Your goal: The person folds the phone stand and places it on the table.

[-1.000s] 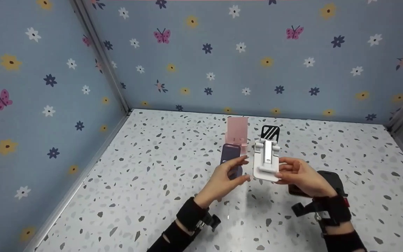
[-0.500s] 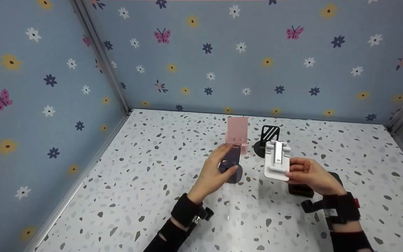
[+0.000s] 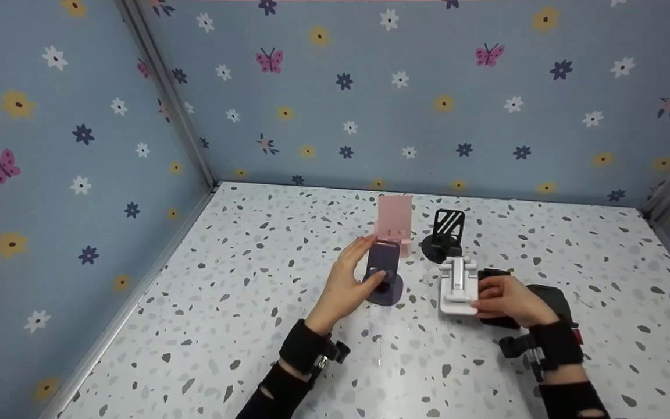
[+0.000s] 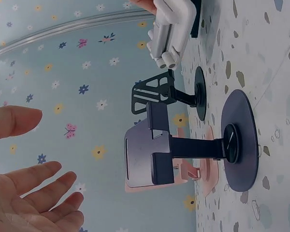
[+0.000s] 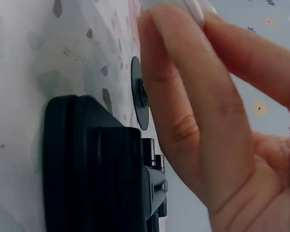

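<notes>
My right hand (image 3: 506,299) pinches the right edge of a white folded phone stand (image 3: 457,288), fingers on one side and thumb on the other. In the left wrist view the white stand (image 4: 171,34) shows at the top, over the table. Left of it, a dark purple phone stand (image 3: 384,262) is upright on its round base. My left hand (image 3: 344,285) hovers at its left side with relaxed, spread fingers; the left wrist view shows this hand (image 4: 34,179) apart from the purple stand (image 4: 147,150) and holding nothing.
Behind stand a pink phone stand (image 3: 394,218) and a black slotted phone stand (image 3: 449,224). A bulky black object (image 5: 96,164) lies under and beside my right hand, partly hidden by it in the head view. The speckled table (image 3: 242,291) meets patterned walls.
My left hand has moved left from near the white stand to the purple stand's side. My right hand shifted right with the white stand, then lowered it toward the table.
</notes>
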Motion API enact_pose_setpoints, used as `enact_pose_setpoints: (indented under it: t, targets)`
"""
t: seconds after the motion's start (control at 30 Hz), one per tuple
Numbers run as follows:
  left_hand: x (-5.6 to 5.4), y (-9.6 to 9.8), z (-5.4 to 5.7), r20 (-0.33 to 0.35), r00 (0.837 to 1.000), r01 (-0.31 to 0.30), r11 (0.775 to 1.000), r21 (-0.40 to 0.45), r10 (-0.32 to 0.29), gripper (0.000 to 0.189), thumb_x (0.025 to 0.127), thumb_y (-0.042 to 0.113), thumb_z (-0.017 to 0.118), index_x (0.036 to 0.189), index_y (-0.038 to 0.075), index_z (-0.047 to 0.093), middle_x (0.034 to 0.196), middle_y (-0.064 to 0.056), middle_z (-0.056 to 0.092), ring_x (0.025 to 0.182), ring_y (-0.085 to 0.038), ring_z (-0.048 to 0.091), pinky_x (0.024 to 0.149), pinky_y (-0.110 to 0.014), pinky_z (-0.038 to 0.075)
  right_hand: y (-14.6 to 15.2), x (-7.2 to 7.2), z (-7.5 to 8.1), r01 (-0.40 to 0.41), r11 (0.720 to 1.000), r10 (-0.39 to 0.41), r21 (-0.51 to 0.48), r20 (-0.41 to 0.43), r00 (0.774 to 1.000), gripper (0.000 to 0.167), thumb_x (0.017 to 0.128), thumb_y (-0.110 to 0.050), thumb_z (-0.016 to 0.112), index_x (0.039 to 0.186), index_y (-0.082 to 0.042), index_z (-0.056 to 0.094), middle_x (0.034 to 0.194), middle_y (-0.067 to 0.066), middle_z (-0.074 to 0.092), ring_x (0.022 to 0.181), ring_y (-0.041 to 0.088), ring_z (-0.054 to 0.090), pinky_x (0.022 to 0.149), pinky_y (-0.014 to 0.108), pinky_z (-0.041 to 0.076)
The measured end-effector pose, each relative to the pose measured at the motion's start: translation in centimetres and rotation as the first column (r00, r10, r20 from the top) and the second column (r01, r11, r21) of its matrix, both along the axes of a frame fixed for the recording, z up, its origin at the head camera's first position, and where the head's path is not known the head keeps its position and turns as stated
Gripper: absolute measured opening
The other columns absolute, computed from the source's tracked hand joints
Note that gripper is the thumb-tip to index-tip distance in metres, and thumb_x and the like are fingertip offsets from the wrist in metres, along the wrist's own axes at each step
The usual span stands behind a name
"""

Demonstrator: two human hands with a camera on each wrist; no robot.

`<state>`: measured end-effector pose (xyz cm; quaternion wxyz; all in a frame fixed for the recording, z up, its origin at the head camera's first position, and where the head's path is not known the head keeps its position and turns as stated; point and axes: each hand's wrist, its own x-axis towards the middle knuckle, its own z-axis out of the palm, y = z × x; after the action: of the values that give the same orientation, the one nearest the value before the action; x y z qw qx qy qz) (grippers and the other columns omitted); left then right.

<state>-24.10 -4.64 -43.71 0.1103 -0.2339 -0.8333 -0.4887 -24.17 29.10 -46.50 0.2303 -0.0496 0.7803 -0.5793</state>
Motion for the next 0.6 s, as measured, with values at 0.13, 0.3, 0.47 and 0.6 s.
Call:
enact_pose_setpoints:
  t: [0.13,0.3,0.47,0.6]
  targets:
    - [-0.1,-0.1,0.0,-0.005,1.0,0.0,1.0,0.006,0.0,0.064,0.088,0.019,0.068,0.145,0.001,0.046,0.15,-0.02,0.047,0.143,-0.04,0.036,0.121,-0.059,0.025,-0.5,0.2,0.0,0.027,0.997,-0.026,0.069,-0.028,0.999,0.052,0.087,0.007,0.067,0.126,0.026,0.04,0.093,0.011,0.067,0.078,0.014,0.069,0.075,0.03,0.063]
    - [-0.2,-0.2,-0.1,-0.025,1.0,0.005,1.0,0.007,-0.005,0.063,0.088,0.018,0.067,0.144,-0.001,0.046,0.149,-0.021,0.048,0.143,-0.04,0.037,0.12,-0.058,0.026,-1.2,0.5,0.2,0.067,0.99,-0.061,0.127,-0.054,0.997,0.049,0.085,0.008,0.067,0.124,0.026,0.043,0.093,0.016,0.067,0.076,0.015,0.069,0.073,0.032,0.063]
    - [-0.1,-0.3,0.0,-0.019,1.0,0.005,1.0,0.007,-0.005,0.063,0.088,0.018,0.067,0.145,-0.001,0.045,0.149,-0.02,0.047,0.143,-0.039,0.037,0.12,-0.058,0.026,-1.8,0.6,0.3,0.116,0.978,-0.103,0.173,-0.079,0.991,0.05,0.086,0.007,0.067,0.126,0.026,0.044,0.094,0.02,0.069,0.075,0.016,0.07,0.072,0.03,0.063]
    - [0.0,-0.3,0.1,-0.014,1.0,0.004,1.0,0.006,-0.004,0.064,0.088,0.018,0.067,0.145,-0.001,0.045,0.149,-0.02,0.047,0.143,-0.04,0.037,0.12,-0.059,0.026,-2.1,0.6,0.2,0.116,0.973,-0.097,0.2,-0.1,0.99,0.052,0.086,0.006,0.067,0.128,0.026,0.044,0.096,0.025,0.069,0.076,0.018,0.071,0.071,0.03,0.063]
